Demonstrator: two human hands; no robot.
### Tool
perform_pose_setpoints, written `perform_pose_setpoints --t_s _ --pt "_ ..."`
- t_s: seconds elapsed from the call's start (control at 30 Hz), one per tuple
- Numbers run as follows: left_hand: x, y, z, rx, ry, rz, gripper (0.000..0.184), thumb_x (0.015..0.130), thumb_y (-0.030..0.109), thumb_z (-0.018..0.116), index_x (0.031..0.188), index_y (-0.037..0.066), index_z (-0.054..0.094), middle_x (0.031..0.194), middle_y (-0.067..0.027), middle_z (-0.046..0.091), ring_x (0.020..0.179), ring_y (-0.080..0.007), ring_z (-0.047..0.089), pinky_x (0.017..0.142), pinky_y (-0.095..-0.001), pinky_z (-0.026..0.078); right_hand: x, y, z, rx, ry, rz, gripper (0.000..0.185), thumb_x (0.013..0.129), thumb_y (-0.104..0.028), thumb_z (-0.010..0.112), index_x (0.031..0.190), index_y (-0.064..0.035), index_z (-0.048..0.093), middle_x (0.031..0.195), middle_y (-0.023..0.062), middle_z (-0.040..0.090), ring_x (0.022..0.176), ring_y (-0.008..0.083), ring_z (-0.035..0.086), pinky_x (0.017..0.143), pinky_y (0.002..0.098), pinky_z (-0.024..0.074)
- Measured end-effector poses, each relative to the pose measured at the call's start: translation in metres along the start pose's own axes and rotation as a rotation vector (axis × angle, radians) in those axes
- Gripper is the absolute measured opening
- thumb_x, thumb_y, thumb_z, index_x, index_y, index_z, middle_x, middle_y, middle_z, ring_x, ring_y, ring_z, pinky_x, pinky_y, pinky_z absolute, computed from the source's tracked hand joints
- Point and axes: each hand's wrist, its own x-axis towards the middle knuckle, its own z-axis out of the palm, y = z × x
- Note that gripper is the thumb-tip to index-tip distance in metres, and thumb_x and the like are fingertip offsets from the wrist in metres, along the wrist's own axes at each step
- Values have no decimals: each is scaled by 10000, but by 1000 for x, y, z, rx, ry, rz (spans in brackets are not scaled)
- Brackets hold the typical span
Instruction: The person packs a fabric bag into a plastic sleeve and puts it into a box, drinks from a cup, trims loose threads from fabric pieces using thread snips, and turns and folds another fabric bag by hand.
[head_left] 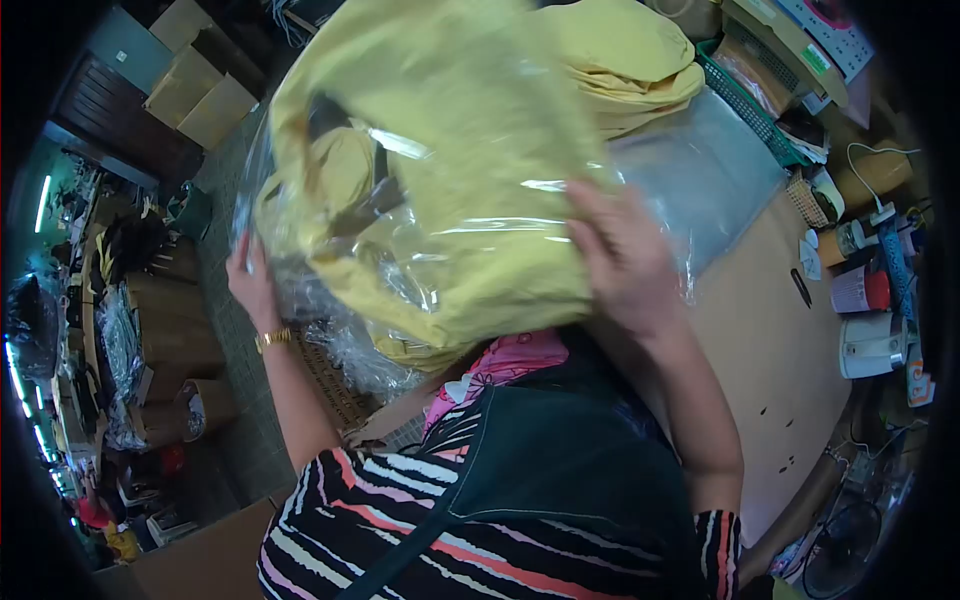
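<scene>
A yellow fabric item in a clear plastic bag hangs in front of my body, partly blurred. On its left edge, my left hand grips the clear plastic. My right hand pinches the bag's right side, thumb and fingers at the yellow fabric's edge. Behind it, a stack of folded yellow items lies on the table, next to flat clear plastic bags. Below the held bag, more crumpled clear plastic sits in an open cardboard box.
The brown table carries a black pen, a green basket, a red and white cup and a white dispenser on the right. Cardboard boxes and loaded shelves stand at the left.
</scene>
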Motion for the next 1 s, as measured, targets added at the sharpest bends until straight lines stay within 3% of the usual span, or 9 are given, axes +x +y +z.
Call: perform_pose_setpoints --t_s 0.17,0.3,0.37,0.53,0.63,0.7,0.77,0.87,1.0 --pt "-78 -135 -31 401 -123 -161 492 896 336 661 1276 29 602 1253 -205 550 1139 -340 548 986 -409 420 -32 44 129 -146 -491 126 362 817 -146 715 1157 -75 609 1133 182 559 929 346 610 752 417 511" --pt "-139 -94 13 1096 -350 -179 835 860 588 587 1537 273 213 1606 -188 -23 1425 -531 43 1046 -723 212 -69 57 153 -460 -786 7 423 773 -202 739 1142 -79 571 1279 209 429 973 368 564 790 461 491" --pt "-167 -97 39 903 -648 -253 962 787 682 603 1548 292 162 1603 -194 -46 1432 -521 -11 1015 -780 166 -67 37 130 -405 -786 10 404 782 -211 728 1130 -67 581 1223 185 477 972 346 574 798 448 479" --pt "-227 -153 107 767 -1032 -430 1132 723 741 613 1557 279 4 1594 -212 -104 1437 -506 -65 1033 -764 172 -63 -2 43 119 -912 333 351 853 -179 673 1172 -50 607 1065 166 620 991 339 603 855 435 476" --pt "-253 -243 155 983 -1251 -190 1218 705 752 623 1547 224 -81 1571 -233 -183 1433 -521 25 1070 -695 234 -83 -8 -15 291 -886 506 365 858 -147 679 1201 -46 609 1085 142 632 942 309 620 834 379 496" --pt "-219 -207 141 702 -1366 -502 1278 704 757 626 1530 153 -140 1563 -313 -4 1404 -498 220 1118 -543 292 -97 -18 -61 290 -767 676 353 858 -123 674 1194 -33 612 1093 128 637 915 256 624 811 341 497" --pt "-169 -290 150 662 -1802 -363 1112 750 741 600 1524 50 202 1385 -285 478 1330 -360 438 1075 -386 378 -130 -20 -106 274 -598 851 341 859 -99 669 1186 -20 615 1102 114 642 888 204 628 788 303 497" --pt "-48 -96 94 1222 -1367 -158 625 811 605 619 1204 121 664 1176 -164 663 1075 -346 636 929 -435 492 -207 -12 -161 169 -20 1014 305 875 -63 657 1169 6 618 1055 78 652 864 111 600 749 254 481" --pt "21 86 85 -70 -502 200 181 980 100 555 1024 -42 657 845 -25 643 790 -93 560 727 -261 470 -276 2 -228 -135 462 1137 224 912 -62 629 1122 16 635 924 38 658 805 81 587 725 233 481"
